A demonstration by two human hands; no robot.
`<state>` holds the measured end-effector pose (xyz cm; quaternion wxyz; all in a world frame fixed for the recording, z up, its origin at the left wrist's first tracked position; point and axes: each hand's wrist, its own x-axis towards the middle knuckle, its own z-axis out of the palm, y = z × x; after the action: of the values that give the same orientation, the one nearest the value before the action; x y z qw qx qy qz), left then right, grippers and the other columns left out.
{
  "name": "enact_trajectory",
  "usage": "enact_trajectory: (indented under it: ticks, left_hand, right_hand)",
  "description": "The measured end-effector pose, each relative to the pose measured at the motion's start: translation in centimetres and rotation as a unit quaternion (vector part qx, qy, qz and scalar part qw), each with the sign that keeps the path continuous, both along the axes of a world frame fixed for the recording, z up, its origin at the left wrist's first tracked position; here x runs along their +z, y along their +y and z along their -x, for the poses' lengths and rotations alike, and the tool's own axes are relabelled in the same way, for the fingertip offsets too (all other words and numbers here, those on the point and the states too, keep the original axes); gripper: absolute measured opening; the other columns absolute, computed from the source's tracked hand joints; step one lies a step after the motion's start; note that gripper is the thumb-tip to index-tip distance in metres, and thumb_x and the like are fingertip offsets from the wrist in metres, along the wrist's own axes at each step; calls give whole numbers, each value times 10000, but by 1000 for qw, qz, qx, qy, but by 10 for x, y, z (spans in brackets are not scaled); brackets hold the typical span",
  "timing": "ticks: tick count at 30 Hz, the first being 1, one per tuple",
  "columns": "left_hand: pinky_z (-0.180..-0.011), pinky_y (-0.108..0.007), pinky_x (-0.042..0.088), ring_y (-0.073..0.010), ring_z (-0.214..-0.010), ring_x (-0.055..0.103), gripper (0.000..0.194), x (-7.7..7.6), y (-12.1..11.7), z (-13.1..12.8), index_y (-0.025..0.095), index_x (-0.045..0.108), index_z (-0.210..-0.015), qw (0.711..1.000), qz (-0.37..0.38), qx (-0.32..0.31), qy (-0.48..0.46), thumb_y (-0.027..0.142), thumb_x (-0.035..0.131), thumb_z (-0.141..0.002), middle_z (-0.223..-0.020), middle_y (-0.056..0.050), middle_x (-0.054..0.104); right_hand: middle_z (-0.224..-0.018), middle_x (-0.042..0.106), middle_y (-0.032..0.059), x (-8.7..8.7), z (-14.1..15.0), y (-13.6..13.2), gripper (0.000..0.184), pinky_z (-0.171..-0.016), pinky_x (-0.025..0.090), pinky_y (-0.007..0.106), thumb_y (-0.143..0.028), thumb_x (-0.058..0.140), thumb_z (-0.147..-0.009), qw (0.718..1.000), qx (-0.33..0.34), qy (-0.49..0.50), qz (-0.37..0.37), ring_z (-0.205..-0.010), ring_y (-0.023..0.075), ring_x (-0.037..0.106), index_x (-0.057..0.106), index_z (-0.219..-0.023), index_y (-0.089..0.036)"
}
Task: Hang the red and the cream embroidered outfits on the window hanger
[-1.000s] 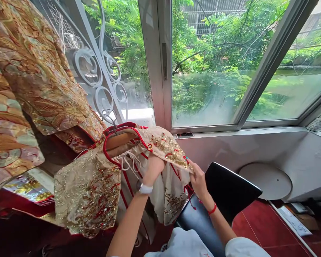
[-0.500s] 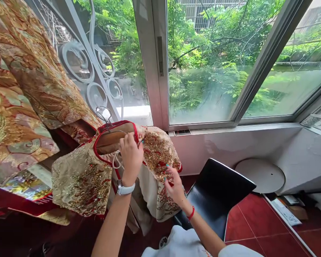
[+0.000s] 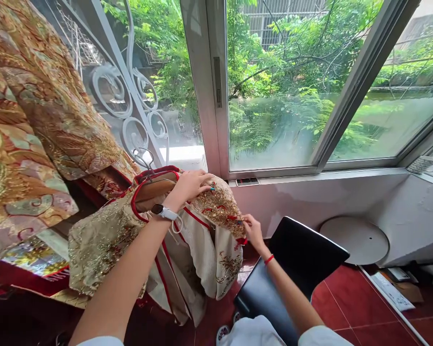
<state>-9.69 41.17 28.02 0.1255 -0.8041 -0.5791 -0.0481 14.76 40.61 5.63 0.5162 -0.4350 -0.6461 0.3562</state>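
Note:
A cream jacket (image 3: 202,250) with red piping and gold sequin embroidery hangs on a metal hanger (image 3: 149,168), its neck opening toward me. My left hand (image 3: 194,185) lies over the shoulder beside the neckline, fingers stretched out along the fabric. Out at the cuff end of the gold-sequined sleeve (image 3: 220,209), my right hand (image 3: 253,230) pinches the edge between thumb and fingers. A white tie cord dangles under my left wrist. The other sleeve (image 3: 94,254) hangs loosely on the left.
Patterned gold garments (image 3: 39,105) hang at the left beside a white scrolled grille (image 3: 111,91). A black chair (image 3: 296,259) stands close on the right. On the windowsill are a phone (image 3: 248,181) and a patterned cup (image 3: 420,164). A round white board (image 3: 353,240) leans by the wall.
My left hand has moved from the neckline onto the shoulder and flattened out. My right hand has shifted right and taken hold of the sleeve's edge, and the sleeve is stretched outward.

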Motion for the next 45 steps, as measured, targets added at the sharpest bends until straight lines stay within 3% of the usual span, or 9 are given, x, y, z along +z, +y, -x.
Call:
enact_trajectory:
  ticks: [6, 8, 11, 16, 21, 27, 34, 39, 45]
  left_hand:
    - [-939, -385, 450, -270, -1111, 625, 346, -1, 7, -5, 250, 646, -1265, 999, -32, 12, -4, 378, 511, -974, -1251, -83, 692]
    - [-959, -403, 451, -279, -1133, 620, 355, 1, 8, -8, 239, 635, -1278, 999, -45, 13, -9, 376, 510, -975, -1251, -87, 694]
    - [-962, -391, 469, -271, -1140, 632, 365, 0, 6, -8, 245, 612, -1310, 999, -45, 2, -25, 319, 522, -965, -1280, -83, 690]
    - [-1037, -363, 473, -240, -1214, 626, 391, -5, 3, 3, 271, 629, -1308, 996, 8, -44, -80, 248, 492, -943, -1367, -35, 658]
    - [-1036, -338, 487, -217, -1201, 643, 429, -4, 9, 18, 236, 673, -1269, 983, 67, -73, -154, 210, 414, -928, -1317, -32, 690]
    - [-990, -355, 498, -233, -1140, 661, 394, 5, -1, 22, 236, 682, -1242, 993, 50, -61, -88, 248, 416, -952, -1238, -63, 726]
    - [-870, -360, 506, -275, -1009, 696, 275, 7, -18, 24, 185, 701, -1124, 999, -45, 12, 10, 298, 509, -963, -1090, -126, 750]
    - [-785, -320, 495, -258, -948, 713, 297, 7, -9, 22, 197, 706, -1113, 998, -35, 46, 5, 302, 453, -998, -1065, -113, 757]
    - [-766, -331, 493, -266, -899, 708, 326, 4, 6, 13, 153, 711, -1066, 990, -50, 127, -46, 278, 416, -1008, -955, -143, 754]
  right_hand:
    - [-832, 720, 58, 91, -26, 6, 264, -706, 485, 299, -362, 504, -937, 982, -112, -45, -148, -752, 193, 647, 691, -862, -192]
    - [-814, 705, 49, 81, -19, -23, 252, -702, 486, 299, -344, 500, -963, 969, -150, -41, -190, -748, 188, 640, 685, -871, -200]
    - [-777, 685, 43, 23, 2, -63, 265, -680, 497, 309, -316, 456, -989, 971, -119, -45, -201, -725, 192, 634, 658, -851, -212]
    - [-786, 663, 46, -41, 39, -63, 251, -650, 487, 307, -286, 423, -977, 986, -34, -103, -124, -713, 193, 614, 608, -826, -208]
    - [-744, 615, -5, -7, 55, -39, 202, -618, 437, 262, -362, 521, -949, 983, 89, -152, -60, -649, 149, 548, 549, -823, -208]
    - [-937, 628, 56, 20, 74, -33, 257, -716, 485, 306, -429, 611, -897, 968, -73, -224, -81, -830, 204, 601, 539, -979, -197]
    - [-1082, 601, 160, 31, 107, -30, 587, -840, 496, 433, -559, 772, -725, 911, -26, -399, -101, -1002, 317, 564, 543, -1066, -140]
    - [-994, 637, 102, 41, 96, -13, 69, -737, 455, 309, -215, 560, -878, 928, 9, -371, -29, -847, 215, 578, 554, -935, -177]
    - [-690, 561, -3, 71, 85, -44, 270, -593, 344, 257, -192, 316, -950, 974, -7, -221, -46, -630, 152, 502, 492, -745, -211]
